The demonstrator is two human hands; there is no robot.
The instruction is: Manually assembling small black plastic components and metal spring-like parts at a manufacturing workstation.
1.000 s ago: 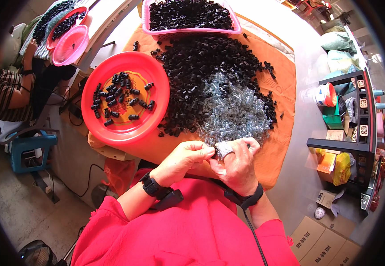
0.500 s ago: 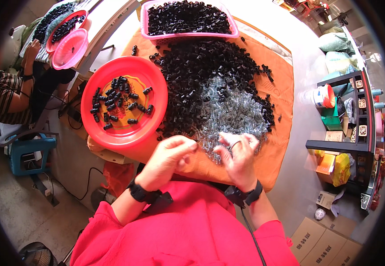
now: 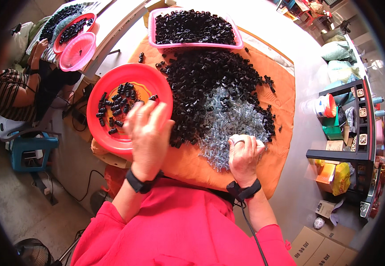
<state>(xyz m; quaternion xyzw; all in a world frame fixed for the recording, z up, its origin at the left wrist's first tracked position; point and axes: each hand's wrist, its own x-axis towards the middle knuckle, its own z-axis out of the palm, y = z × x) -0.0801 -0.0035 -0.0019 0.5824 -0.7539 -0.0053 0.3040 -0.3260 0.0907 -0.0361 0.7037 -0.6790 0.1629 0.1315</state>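
Observation:
Over the right rim of a red round plate, my left hand is blurred by motion. Its fingers look stretched out and apart, with no piece visible in them. On the plate's yellow-patterned middle lie several short black plastic pieces. At the near right edge of a heap of small clear plastic pieces, my right hand is closed, its fingers curled down. Whatever it holds is hidden. A large heap of loose black pieces borders the clear ones.
A pink basket full of black pieces stands at the far side of the orange cloth. To the left, another person sits beside similar trays. A dark shelf and cardboard boxes are at the right.
My left hand has moved left and away from me, onto the plate's edge, and its fingers have spread. My right hand's fingers have curled closed at the clear heap.

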